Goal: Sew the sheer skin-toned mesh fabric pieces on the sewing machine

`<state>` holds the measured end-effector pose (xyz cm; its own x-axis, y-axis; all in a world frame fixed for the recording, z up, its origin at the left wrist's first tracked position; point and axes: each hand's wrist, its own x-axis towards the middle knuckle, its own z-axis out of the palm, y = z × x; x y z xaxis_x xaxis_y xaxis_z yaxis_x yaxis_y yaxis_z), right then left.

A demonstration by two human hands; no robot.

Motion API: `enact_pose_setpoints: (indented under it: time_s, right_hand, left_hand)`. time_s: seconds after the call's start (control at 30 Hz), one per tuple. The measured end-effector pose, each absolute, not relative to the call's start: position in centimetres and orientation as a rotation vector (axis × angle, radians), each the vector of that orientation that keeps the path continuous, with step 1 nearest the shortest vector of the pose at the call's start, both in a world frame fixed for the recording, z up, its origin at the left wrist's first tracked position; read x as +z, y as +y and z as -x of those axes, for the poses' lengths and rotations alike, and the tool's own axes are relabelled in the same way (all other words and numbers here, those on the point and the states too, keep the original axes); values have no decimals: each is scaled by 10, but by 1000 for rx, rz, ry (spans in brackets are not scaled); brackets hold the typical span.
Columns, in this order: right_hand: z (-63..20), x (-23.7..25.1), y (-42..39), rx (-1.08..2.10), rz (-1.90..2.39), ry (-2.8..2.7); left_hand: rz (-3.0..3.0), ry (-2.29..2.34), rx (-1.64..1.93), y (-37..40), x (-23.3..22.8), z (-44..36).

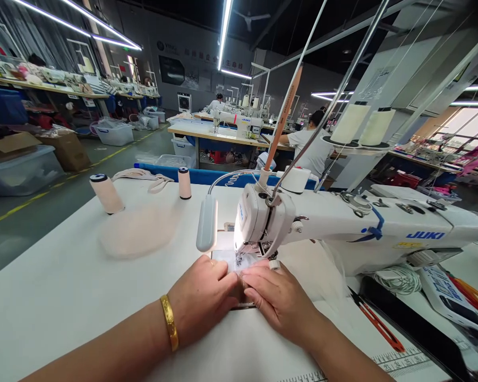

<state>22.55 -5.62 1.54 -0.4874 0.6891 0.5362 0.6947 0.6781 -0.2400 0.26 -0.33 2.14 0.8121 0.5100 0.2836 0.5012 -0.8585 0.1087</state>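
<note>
My left hand (205, 291) is at the needle area of a white JUKI sewing machine (265, 217), its fingers bent and pinched together. Opposite it, my right hand (276, 297) has its fingers pressed together close to the presser foot (239, 258). Between my fingertips is a small bit of thin, pale fabric (241, 284), mostly covered by the fingers. Sheer beige fabric (314, 268) lies under the machine arm, right of my right hand. A blurred round beige piece (137, 231) is on the table to the left.
A lamp (207, 223) hangs left of the needle. Two thread cones, one left (107, 194) and one farther right (185, 183), stand at the back. On the right lie a red-handled cutter (382, 326), a black tray (412, 326) and a coiled cable (398, 280). Co-workers sit beyond.
</note>
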Motion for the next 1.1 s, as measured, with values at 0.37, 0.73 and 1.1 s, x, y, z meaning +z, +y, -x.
enact_pose_setpoints:
  time_s: [0.37, 0.73, 1.1]
  right_hand:
    - [-222, 8, -53, 135, 1302, -2413]
    - [-223, 8, -55, 63, 1263, -2426]
    - [-225, 5, -53, 30, 1276, -2427]
  left_hand:
    - [-3024, 799, 686, 5, 19, -2]
    - [-2924, 569, 770, 2, 14, -1]
    - [-2905, 549, 827, 0, 16, 0]
